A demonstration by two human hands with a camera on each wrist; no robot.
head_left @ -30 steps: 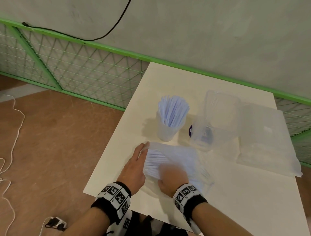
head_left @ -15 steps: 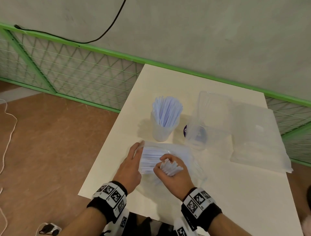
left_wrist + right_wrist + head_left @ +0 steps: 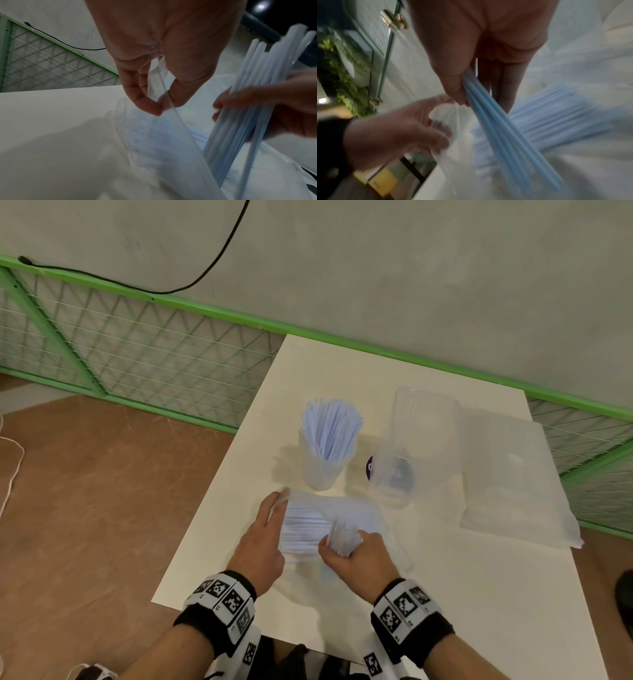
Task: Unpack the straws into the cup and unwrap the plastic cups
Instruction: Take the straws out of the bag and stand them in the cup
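Note:
A clear plastic bag of pale blue straws point(image 3: 308, 525) lies on the white table point(image 3: 445, 594) near its front edge. My left hand point(image 3: 263, 535) pinches the bag's open edge point(image 3: 159, 94) between thumb and fingers. My right hand point(image 3: 356, 556) grips a bundle of straws point(image 3: 342, 537) point(image 3: 248, 115) point(image 3: 496, 121), tilted up out of the bag. Behind the bag stands a translucent cup point(image 3: 323, 470) packed with upright straws point(image 3: 330, 429). To its right lies a wrapped stack of clear plastic cups point(image 3: 411, 446) on its side.
A flat clear plastic wrapper point(image 3: 513, 481) lies at the table's right side. A green mesh railing point(image 3: 137, 357) runs behind and left of the table, below a grey wall. The floor point(image 3: 85, 491) is brown to the left, with a white cord on it.
My right hand has closed on a bundle of straws and tilted it up out of the bag. The left hand has stayed at the bag's left edge.

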